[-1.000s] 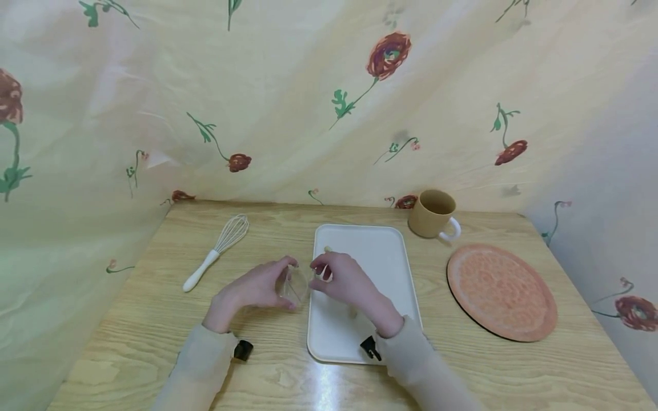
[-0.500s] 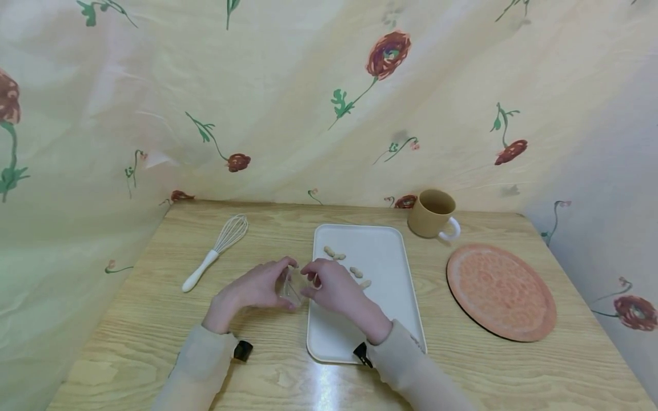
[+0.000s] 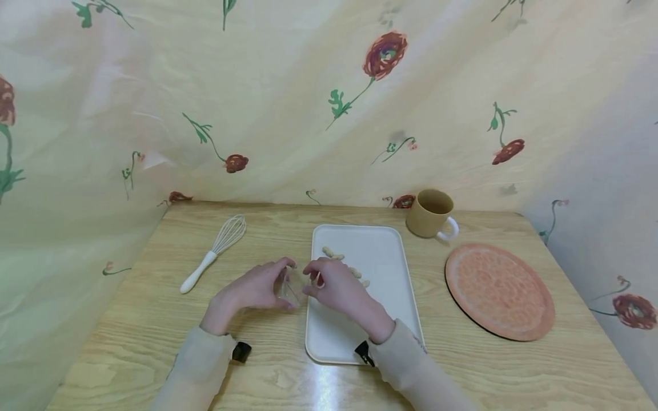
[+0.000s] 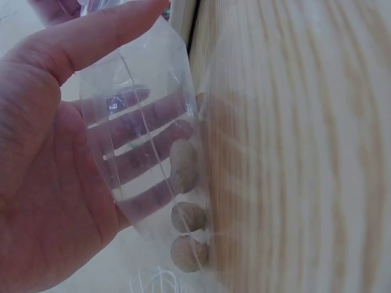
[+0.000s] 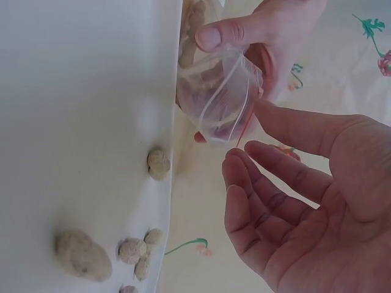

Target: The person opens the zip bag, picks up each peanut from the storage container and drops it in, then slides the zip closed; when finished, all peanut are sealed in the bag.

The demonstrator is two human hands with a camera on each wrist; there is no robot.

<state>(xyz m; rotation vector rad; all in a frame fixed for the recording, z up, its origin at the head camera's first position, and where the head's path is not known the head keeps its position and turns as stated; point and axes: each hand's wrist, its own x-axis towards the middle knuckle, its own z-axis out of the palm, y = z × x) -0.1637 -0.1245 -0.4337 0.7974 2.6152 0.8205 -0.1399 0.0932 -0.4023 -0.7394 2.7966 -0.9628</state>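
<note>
Clear zip bag [image 5: 219, 97] located just left of the tray [image 3: 367, 245], its mouth facing rightward; bag gripped by the left hand [image 3: 258, 287]. Mouth adjoined most closely by the right hand [image 3: 336, 285], thumb and fingertips slightly parted, nothing seen held.

Wood-grain table [image 3: 128, 342] | white whisk [image 3: 213, 254] lying slantwise at left | tan mug [image 3: 424, 222] with white handle, upright at back right | round pinkish-orange mat [image 3: 498, 291], flat, nearer than the mug | cream red-flowered cloth [image 3: 288, 85] behind
</note>
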